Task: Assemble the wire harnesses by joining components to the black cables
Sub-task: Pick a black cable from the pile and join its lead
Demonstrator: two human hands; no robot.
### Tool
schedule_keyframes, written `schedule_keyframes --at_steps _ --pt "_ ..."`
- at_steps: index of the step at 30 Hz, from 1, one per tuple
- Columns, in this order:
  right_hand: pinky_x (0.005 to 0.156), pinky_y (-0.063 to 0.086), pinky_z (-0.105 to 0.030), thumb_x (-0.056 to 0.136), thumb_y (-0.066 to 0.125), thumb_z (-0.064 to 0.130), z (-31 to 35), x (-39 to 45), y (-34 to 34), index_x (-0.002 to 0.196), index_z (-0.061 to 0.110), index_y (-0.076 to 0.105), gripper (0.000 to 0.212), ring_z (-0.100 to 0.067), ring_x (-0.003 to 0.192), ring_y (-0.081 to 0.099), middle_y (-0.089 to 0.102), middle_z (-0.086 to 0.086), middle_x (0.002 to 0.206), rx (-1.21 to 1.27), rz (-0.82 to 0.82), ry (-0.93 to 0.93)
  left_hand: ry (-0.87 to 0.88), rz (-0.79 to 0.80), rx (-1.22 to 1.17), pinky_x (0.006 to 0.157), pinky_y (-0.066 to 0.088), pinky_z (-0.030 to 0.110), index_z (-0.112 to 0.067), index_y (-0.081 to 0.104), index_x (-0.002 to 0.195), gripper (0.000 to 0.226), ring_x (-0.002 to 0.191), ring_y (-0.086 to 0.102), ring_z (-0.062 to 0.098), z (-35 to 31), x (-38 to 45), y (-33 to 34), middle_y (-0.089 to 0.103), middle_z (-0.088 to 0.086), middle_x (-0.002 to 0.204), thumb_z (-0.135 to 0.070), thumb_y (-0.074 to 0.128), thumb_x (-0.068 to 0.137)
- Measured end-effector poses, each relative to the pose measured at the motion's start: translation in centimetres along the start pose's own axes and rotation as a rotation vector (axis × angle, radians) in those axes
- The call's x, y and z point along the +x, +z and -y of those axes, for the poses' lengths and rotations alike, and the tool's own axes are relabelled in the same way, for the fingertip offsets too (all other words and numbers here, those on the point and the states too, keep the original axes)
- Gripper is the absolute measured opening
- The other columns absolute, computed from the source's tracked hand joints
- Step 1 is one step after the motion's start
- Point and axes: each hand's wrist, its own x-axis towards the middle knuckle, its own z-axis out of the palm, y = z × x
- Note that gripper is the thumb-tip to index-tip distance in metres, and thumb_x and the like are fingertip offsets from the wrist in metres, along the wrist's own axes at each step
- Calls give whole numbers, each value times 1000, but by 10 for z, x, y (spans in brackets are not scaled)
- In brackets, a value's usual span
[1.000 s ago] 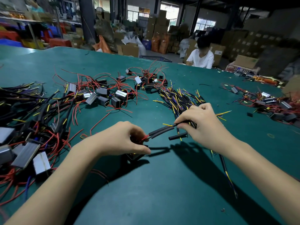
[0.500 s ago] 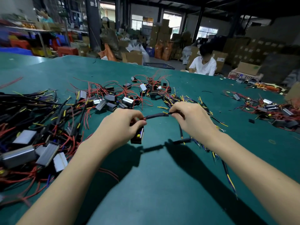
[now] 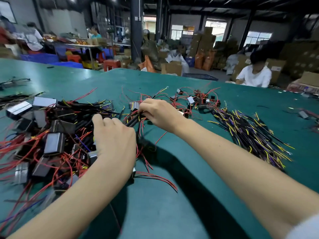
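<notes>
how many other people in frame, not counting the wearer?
3: person in a white shirt seated beyond the table, right; person in a white top far left; person in teal further back, left of centre. Far-left blur may hide more.

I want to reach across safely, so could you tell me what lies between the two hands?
In the head view, black cables and thin red wires span between the left hand and right hand.

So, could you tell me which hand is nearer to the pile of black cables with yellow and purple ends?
The right hand. It lies just left of the cable pile, pinching wires beside a small module. The left hand is further left, by the heap of silver modules.
</notes>
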Motion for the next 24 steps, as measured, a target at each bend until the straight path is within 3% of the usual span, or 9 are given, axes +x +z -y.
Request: schedule_keyframes --at_steps 3,6,11,13,16,20,22,24 --pt "84 44 -44 90 49 1 7 23 12 104 -1 65 21 -35 98 59 59 -18 107 73 16 57 -37 16 -46 105 26 40 -13 52 119 31 113 47 29 3 4 11 54 7 117 -10 36 93" --pt "91 42 -38 85 52 -1 8 42 21 104 3 71 26 -33 104 59 63 -18 110 119 53 183 -41 -67 -195 97 32 38 -13 39 127 30 112 47 27 1 9 22 50 6 119 -16 36 96" --pt "96 43 -33 88 50 2 9 41 42 110 8 71 31 -28 110 60 70 -12 112 138 187 262 179 -74 -271 93 32 36 -12 50 125 37 120 41 25 -14 18 41 42 8 131 -31 30 100" --pt "98 42 -33 90 46 2 8 32 49 117 11 69 36 -27 116 58 67 -10 120 159 226 261 185 -27 -268 95 32 36 -8 47 131 50 126 38 25 -18 17 46 37 11 140 -41 26 101" --pt "100 40 -34 90 41 3 6 24 55 127 16 61 44 -28 121 53 60 -10 130 120 318 239 184 -2 -224 93 33 35 -6 44 131 61 124 42 25 -23 17 47 45 11 134 -52 22 99" --pt "109 27 -33 94 38 8 6 17 59 142 22 44 51 -20 142 28 43 -6 148 8 409 188 204 69 -141 92 34 34 -5 44 131 67 124 42 25 -32 18 42 47 12 133 -60 24 97" --pt "109 23 -33 94 38 8 6 11 55 145 23 39 53 -18 144 23 40 -2 150 10 394 174 189 83 -143 94 34 34 -5 42 130 68 125 42 26 -35 19 40 46 12 135 -62 26 95" --pt "108 27 -35 92 39 5 4 3 48 143 19 41 53 -19 139 31 47 -2 145 42 312 170 161 71 -167 96 34 35 -7 38 130 68 127 42 26 -36 19 39 46 13 136 -63 27 94"
